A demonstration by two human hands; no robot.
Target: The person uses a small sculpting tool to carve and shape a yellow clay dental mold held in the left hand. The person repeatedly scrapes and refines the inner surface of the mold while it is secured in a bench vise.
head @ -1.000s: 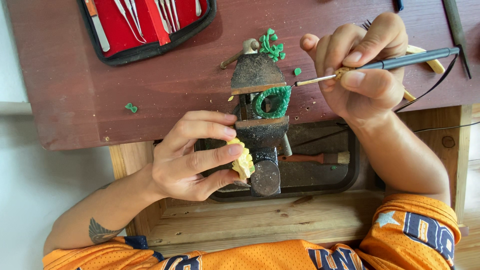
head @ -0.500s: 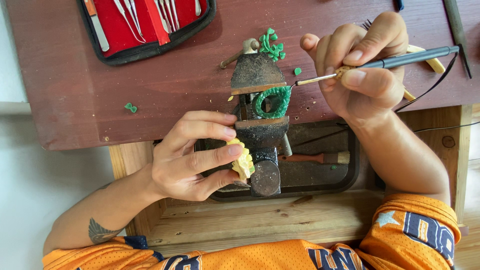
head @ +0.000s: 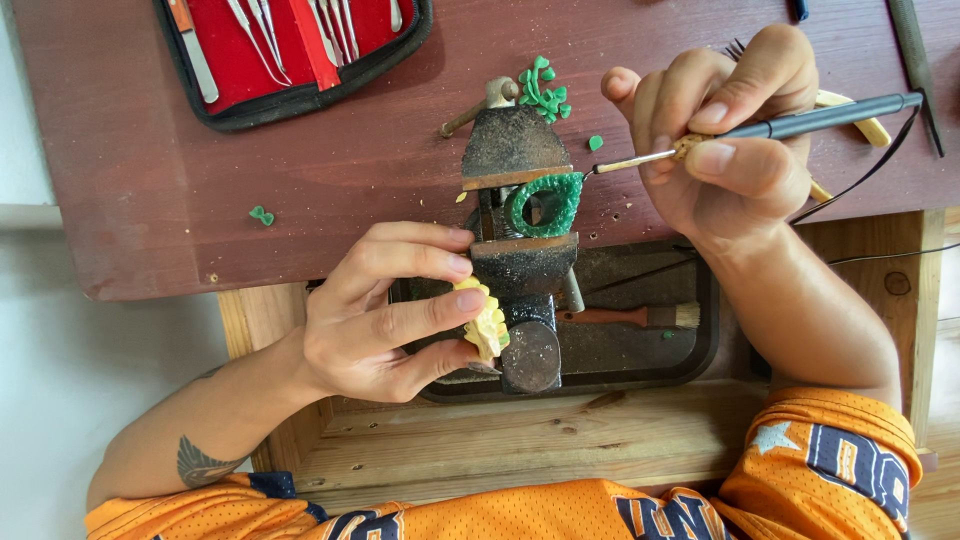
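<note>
Our right hand (head: 735, 150) is closed in a pen grip around a thin black tool (head: 800, 122), whose fine metal tip touches the right edge of the green wax ring (head: 545, 205) clamped in the small bench vise (head: 520, 240). Our left hand (head: 385, 310) is curled against the left side of the vise, thumb and forefinger pinching a pale yellow ridged piece (head: 485, 320) just beside the lower jaw of the vise.

The ring sits between the two jaws, at the middle of the vise. Beyond the vise's top lies a small heap of green wax scraps (head: 543, 92), with one crumb to their right. Up and to the left of the vise is an open red case of metal instruments (head: 290, 40). Below the vise a dark tray (head: 690, 340) holds a small brush (head: 640, 317).

We judge that the wax could chip or gouge if the tip presses too hard or slips off the curved edge, and the ring could crack if the jaws squeeze it tighter.
</note>
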